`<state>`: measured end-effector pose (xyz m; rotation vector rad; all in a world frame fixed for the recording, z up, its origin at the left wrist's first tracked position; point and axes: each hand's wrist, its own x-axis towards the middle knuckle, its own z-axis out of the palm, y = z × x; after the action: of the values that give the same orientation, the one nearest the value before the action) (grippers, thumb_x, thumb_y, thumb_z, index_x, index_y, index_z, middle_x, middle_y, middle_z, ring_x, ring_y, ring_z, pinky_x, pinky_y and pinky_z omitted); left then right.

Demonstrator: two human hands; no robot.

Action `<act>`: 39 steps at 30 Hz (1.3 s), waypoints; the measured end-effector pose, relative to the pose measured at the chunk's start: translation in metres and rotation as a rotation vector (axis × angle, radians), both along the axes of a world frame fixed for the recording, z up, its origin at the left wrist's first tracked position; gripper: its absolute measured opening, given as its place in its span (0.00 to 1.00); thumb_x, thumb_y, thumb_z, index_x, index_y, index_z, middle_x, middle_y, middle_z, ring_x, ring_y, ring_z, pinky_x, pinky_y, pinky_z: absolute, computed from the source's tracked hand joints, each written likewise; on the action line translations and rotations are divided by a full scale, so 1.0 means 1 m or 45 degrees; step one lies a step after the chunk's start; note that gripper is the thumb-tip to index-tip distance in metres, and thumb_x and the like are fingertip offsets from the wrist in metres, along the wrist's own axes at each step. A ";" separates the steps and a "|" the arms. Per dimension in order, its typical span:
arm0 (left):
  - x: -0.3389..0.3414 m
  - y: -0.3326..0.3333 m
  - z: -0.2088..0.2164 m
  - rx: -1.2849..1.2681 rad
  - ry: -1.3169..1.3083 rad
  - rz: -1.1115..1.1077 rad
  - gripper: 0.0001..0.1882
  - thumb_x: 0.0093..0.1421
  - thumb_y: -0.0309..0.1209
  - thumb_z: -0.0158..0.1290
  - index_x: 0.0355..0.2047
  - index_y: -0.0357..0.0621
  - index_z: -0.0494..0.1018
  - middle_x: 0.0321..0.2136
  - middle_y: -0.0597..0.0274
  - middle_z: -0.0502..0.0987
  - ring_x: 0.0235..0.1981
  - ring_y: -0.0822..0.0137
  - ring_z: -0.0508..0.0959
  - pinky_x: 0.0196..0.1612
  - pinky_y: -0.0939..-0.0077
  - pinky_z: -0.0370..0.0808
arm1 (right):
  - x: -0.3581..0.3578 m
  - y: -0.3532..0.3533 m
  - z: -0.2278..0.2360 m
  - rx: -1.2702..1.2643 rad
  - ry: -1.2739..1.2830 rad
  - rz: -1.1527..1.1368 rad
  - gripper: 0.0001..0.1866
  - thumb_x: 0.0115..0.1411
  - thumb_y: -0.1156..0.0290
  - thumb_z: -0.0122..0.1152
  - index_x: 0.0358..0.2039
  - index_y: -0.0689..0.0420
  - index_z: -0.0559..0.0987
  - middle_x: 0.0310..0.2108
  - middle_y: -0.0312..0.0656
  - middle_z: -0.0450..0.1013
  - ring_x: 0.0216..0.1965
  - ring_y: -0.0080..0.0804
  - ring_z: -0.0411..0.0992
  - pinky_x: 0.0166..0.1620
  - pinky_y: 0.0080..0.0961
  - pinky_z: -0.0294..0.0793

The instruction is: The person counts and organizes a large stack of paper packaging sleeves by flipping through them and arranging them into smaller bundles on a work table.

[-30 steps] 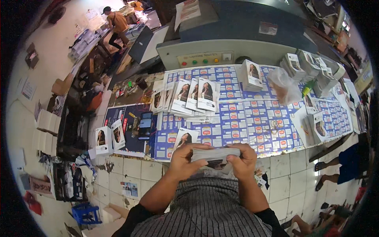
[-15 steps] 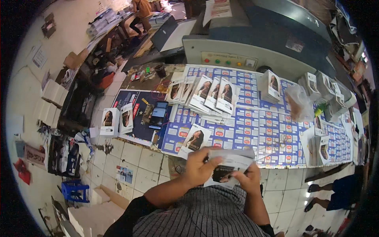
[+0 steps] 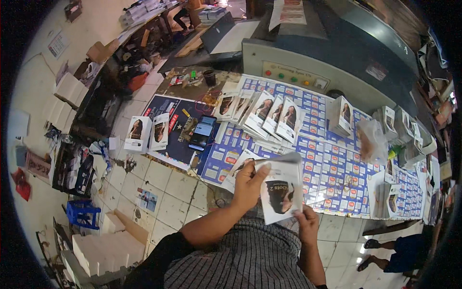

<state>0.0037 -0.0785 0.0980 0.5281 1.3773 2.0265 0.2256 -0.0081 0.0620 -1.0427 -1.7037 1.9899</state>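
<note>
A small stack of white printed leaflets, each with a dark-haired figure on its front, is held upside down above the table's near edge. My left hand grips its left side, thumb lying across the front. At the lower right corner my right hand pinches the sheets between thumb and fingers. Behind my left hand, another leaflet lies on the table, partly hidden. Farther back is a fanned pile of similar leaflets.
Blue printed sheets cover the table. A phone lies left of the pile, with two small leaflet stacks beyond it. On the right are a leaflet bundle and a plastic bag. A grey machine stands behind.
The leaflet stack has turned more upright, its front now facing me. My right hand has slid down to its lower corner; my left hand keeps its grip. The whole view has shifted slightly.
</note>
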 end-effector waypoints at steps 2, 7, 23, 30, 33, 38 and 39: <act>0.002 0.007 0.006 0.079 -0.165 0.004 0.12 0.66 0.33 0.52 0.43 0.36 0.73 0.36 0.63 0.78 0.35 0.76 0.75 0.41 0.80 0.73 | -0.011 0.004 -0.001 -0.029 0.347 -0.374 0.17 0.58 0.75 0.61 0.47 0.66 0.74 0.41 0.43 0.75 0.42 0.29 0.73 0.49 0.27 0.71; -0.001 0.007 0.000 0.191 -0.421 0.013 0.12 0.66 0.32 0.52 0.46 0.38 0.71 0.37 0.62 0.78 0.37 0.74 0.77 0.41 0.77 0.75 | -0.051 -0.012 0.001 -0.198 0.635 -0.624 0.26 0.57 0.75 0.64 0.53 0.63 0.64 0.41 0.44 0.75 0.41 0.29 0.73 0.48 0.29 0.71; -0.017 -0.012 -0.001 -0.791 0.874 -1.012 0.32 0.52 0.42 0.65 0.50 0.35 0.66 0.41 0.51 0.78 0.41 0.59 0.79 0.44 0.65 0.75 | -0.043 0.074 0.045 0.394 0.151 0.333 0.34 0.51 0.68 0.70 0.56 0.56 0.65 0.47 0.49 0.72 0.45 0.41 0.74 0.45 0.33 0.75; -0.075 -0.013 -0.060 -0.596 0.190 -0.559 0.31 0.52 0.35 0.65 0.53 0.33 0.68 0.43 0.54 0.76 0.43 0.65 0.77 0.46 0.71 0.74 | -0.117 0.032 -0.030 -0.061 -0.010 0.264 0.34 0.57 0.69 0.64 0.61 0.64 0.61 0.53 0.51 0.67 0.51 0.37 0.68 0.52 0.34 0.69; -0.101 -0.017 -0.083 -0.884 0.307 -0.477 0.32 0.50 0.39 0.66 0.50 0.33 0.71 0.41 0.52 0.77 0.41 0.64 0.78 0.44 0.70 0.75 | -0.150 0.028 -0.068 -0.141 0.060 0.197 0.22 0.57 0.70 0.63 0.50 0.66 0.70 0.42 0.49 0.74 0.41 0.34 0.74 0.45 0.31 0.73; -0.109 -0.014 -0.092 -1.206 0.637 -0.366 0.35 0.46 0.44 0.68 0.51 0.35 0.72 0.44 0.49 0.78 0.44 0.59 0.78 0.46 0.66 0.74 | -0.173 0.030 -0.092 0.016 -0.290 0.249 0.23 0.56 0.72 0.64 0.50 0.64 0.69 0.37 0.44 0.75 0.35 0.31 0.74 0.37 0.27 0.75; -0.120 -0.017 -0.120 -1.113 0.517 -0.375 0.35 0.46 0.42 0.68 0.51 0.35 0.72 0.46 0.49 0.77 0.45 0.59 0.78 0.47 0.67 0.73 | -0.178 0.027 -0.093 -0.214 -0.184 0.191 0.23 0.56 0.72 0.64 0.50 0.64 0.69 0.39 0.44 0.75 0.36 0.32 0.75 0.40 0.29 0.76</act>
<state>-0.1164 -0.0951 -0.0215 0.6883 2.0869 0.9543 0.0471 0.0191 -0.0312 -1.1717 -1.7586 2.2338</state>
